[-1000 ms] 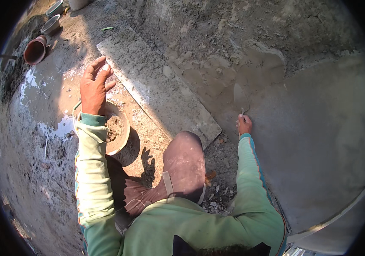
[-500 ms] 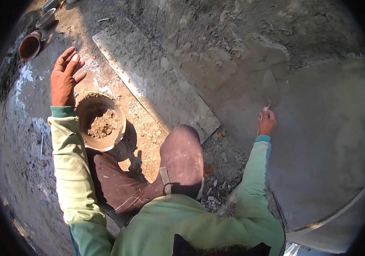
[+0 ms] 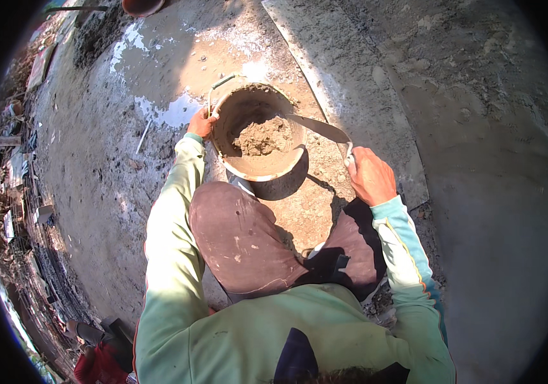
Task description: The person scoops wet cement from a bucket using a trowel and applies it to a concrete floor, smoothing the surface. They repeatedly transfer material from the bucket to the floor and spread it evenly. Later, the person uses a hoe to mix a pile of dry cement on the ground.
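In front of my knees stands a bucket [image 3: 222, 137] with a wire handle, and brown mortar [image 3: 262, 136] lies inside it. My left hand [image 3: 202, 122] is closed on the left side of the bucket's rim, near where the handle joins. A trowel [image 3: 320, 128] is in my right hand [image 3: 373, 176], its fingers wrapped round the grip. The trowel's blade points left, with its tip over the bucket's right rim. Whether the tip touches the mortar I cannot tell.
A long mortar-smeared board [image 3: 357, 83] lies right of the bucket. Smooth grey plaster [image 3: 491, 256] spreads on the right. A reddish-brown tub [image 3: 142, 5] is at the far left. Another person in a red garment [image 3: 103, 366] appears at the lower left, near scattered debris [image 3: 21, 166].
My view has turned left. My left hand, raised and open before, now grips the bucket's rim. The right hand has brought the trowel from the plastered surface to the bucket.
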Available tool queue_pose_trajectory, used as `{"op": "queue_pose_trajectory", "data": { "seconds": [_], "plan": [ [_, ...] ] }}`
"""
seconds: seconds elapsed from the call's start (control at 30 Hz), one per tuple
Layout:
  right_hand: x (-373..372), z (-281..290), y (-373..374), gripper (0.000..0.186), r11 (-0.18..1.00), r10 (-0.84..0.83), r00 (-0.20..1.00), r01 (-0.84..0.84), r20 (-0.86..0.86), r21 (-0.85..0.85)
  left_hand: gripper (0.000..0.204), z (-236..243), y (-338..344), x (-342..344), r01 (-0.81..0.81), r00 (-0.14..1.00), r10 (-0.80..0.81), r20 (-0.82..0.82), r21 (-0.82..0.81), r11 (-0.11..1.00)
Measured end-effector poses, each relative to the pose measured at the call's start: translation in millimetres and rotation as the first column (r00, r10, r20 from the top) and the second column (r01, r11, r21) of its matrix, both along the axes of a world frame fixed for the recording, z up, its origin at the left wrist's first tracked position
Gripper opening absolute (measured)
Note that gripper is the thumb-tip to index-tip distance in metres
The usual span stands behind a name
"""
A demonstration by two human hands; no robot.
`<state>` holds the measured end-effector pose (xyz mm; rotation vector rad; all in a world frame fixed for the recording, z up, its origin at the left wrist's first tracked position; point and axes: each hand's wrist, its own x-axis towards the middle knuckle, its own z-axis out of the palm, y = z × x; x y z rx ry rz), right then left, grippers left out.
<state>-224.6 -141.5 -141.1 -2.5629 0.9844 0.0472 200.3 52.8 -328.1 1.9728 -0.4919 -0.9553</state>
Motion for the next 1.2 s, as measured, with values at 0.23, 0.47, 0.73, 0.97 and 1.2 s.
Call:
{"op": "queue_pose_trajectory", "data": {
  "seconds": [0.23, 0.47, 0.73, 0.97, 1.2],
  "plan": [
    [148, -111, -15, 0.023, 0.990, -0.079, 0.953, 0.041, -0.293, -0.133, 0.054, 80, -43, -102, 0.389, 0.915, -0.403, 0.004, -0.267, 0.881],
    [104, -121, 51, 0.023, 0.971, 0.238, 0.944, -0.239, -0.228, 0.020, 0.052, 82, -14, -89, 0.258, 0.947, -0.291, -0.134, -0.220, 0.941],
    [85, -208, 29, 0.039, 0.662, 0.168, 0.953, 0.079, -0.251, 0.745, 0.056, 89, -44, -115, 0.464, 0.866, -0.496, -0.067, -0.265, 0.846],
    [72, -83, -42, 0.021, 0.994, 0.101, 0.900, -0.073, -0.424, 0.082, 0.057, 81, -11, -115, 0.433, 0.865, -0.478, -0.152, -0.256, 0.864],
    [68, -207, 46, 0.034, 0.910, 0.192, 0.976, -0.139, -0.100, 0.390, 0.067, 87, -29, -135, 0.278, 0.893, -0.380, -0.241, -0.367, 0.887]
  ]
}}
